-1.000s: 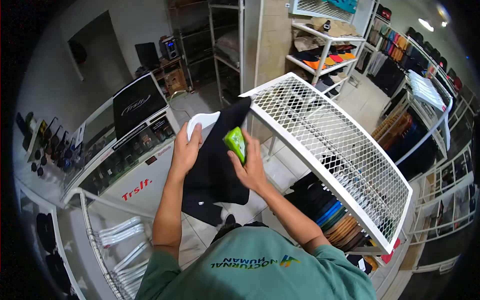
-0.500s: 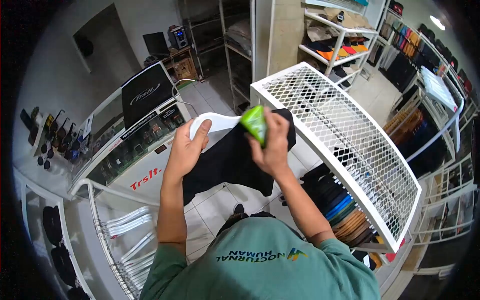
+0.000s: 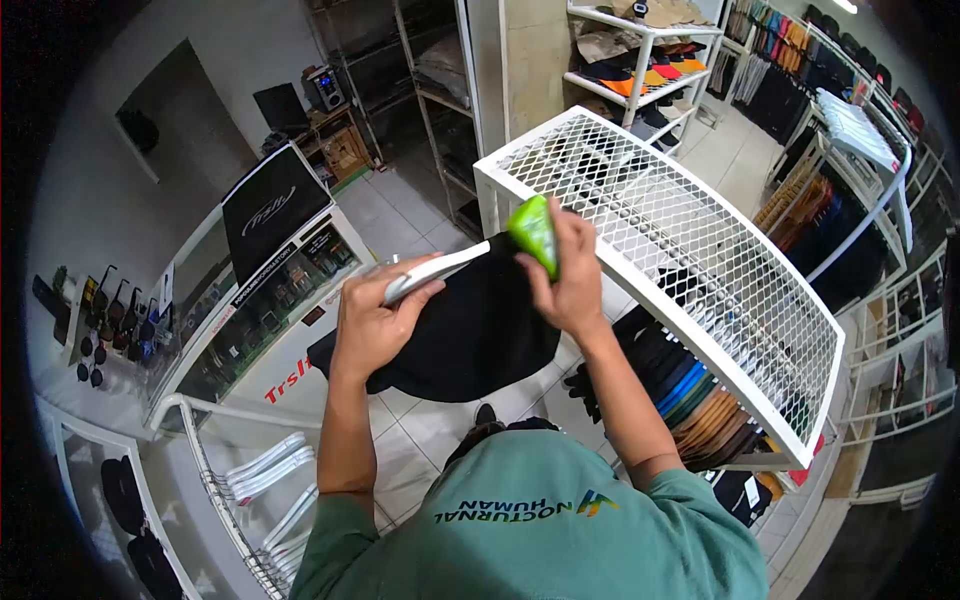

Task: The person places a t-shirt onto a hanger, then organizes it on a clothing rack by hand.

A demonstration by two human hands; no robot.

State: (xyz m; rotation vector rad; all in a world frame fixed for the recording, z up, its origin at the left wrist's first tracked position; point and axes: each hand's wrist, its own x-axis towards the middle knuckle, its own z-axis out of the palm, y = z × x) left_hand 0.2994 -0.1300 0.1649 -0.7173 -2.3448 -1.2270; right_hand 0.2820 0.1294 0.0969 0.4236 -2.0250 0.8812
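Observation:
My left hand point(image 3: 375, 320) is closed around the end of a white hanger point(image 3: 445, 268), now seen nearly edge-on. From this hanger hangs a black garment point(image 3: 470, 340), its lower part spread out above the floor tiles. My right hand point(image 3: 577, 285) grips a bright green, palm-sized object point(image 3: 535, 235) with pale markings; its exact kind does not show. The green object overlaps the garment's upper right edge, near the hanger's far end.
On the right stands a white rack with a mesh top point(image 3: 690, 260) and hung clothes below. A glass display counter point(image 3: 270, 300) is ahead on the left. White hangers point(image 3: 265, 470) hang on a rail at lower left.
The hanger has turned from face-on to nearly edge-on, and the black garment has swung round with it. My right hand and the green object have shifted slightly right; the view has turned a little.

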